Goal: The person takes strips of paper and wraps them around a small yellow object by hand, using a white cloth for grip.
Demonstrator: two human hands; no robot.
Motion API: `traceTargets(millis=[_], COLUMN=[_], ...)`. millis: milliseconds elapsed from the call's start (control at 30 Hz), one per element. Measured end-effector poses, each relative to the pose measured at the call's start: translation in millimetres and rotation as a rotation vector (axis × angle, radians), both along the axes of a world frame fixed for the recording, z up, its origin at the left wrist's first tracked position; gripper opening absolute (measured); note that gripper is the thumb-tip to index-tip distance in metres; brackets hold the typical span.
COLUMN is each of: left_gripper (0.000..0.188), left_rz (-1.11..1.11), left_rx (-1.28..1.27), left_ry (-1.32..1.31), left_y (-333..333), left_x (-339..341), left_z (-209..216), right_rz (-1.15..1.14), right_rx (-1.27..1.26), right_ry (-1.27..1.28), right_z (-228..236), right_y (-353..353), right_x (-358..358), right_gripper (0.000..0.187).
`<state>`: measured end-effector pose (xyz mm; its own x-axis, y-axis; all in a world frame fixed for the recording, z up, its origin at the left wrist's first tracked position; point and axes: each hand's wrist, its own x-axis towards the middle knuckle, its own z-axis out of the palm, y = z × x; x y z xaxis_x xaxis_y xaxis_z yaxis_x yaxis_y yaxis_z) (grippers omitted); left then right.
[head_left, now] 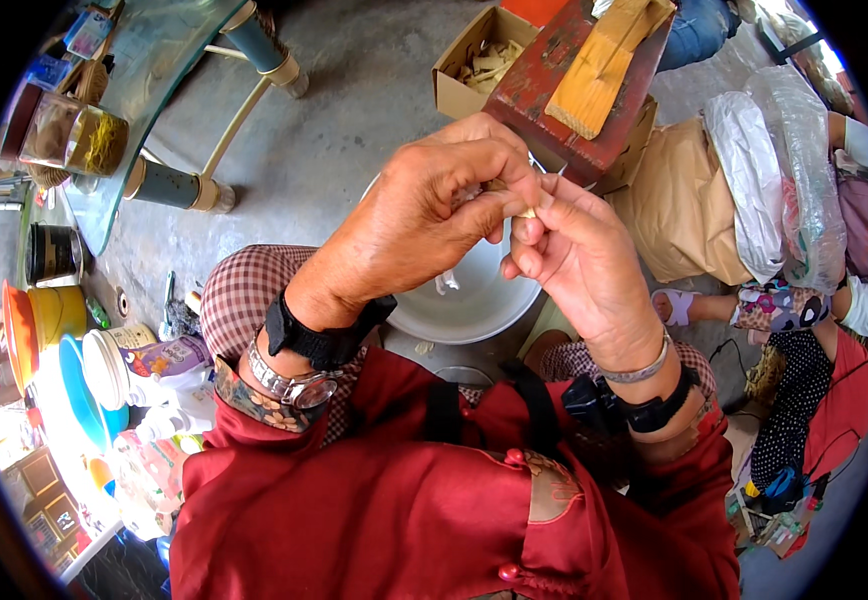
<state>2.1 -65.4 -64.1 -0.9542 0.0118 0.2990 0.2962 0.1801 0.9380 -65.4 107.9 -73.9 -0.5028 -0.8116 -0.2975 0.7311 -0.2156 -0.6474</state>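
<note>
My left hand (424, 200) and my right hand (589, 250) meet above a white basin (469, 305). Thumb and fingertips of both pinch a small pale yellowish piece (527, 212), mostly hidden by the fingers; its kind does not show. The left fingers curl inward, and a whitish scrap, partly covered, shows inside their curl. Below the left wrist, a thin whitish bit (446, 282) shows against the basin. Much of the basin's inside is behind my hands.
Ahead stands a worn red wooden bench (524, 110) bearing a yellow wood block (604, 75). Beside it, a cardboard box (452, 85) holds pale pieces. A glass table (169, 50) and tubs are left; a brown paper sack (679, 200) and another person's foot (679, 305) are right.
</note>
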Motion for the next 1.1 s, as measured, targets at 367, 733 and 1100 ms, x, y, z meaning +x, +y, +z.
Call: traceTargets(millis=[367, 733, 1100], left_gripper=[0.011, 0.013, 0.009], left_rz=[0.204, 0.199, 0.109], left_rx=[-0.169, -0.222, -0.055], left_ry=[0.024, -0.082, -0.272], left_y=[8.6, 9.5, 9.8], left_x=[-0.4, 2.0, 4.5], left_z=[-0.6, 2.5, -3.3], right_rz=[-0.074, -0.021, -0.002], right_rx=[0.117, 0.228, 0.32], right_ry=[0.222, 0.333, 0.371], right_z=[7.2, 10.2, 7.6], right_y=[-5.1, -2.8, -3.7], right_x=[2.1, -0.4, -1.5], right_gripper=[0.018, 0.016, 0.014])
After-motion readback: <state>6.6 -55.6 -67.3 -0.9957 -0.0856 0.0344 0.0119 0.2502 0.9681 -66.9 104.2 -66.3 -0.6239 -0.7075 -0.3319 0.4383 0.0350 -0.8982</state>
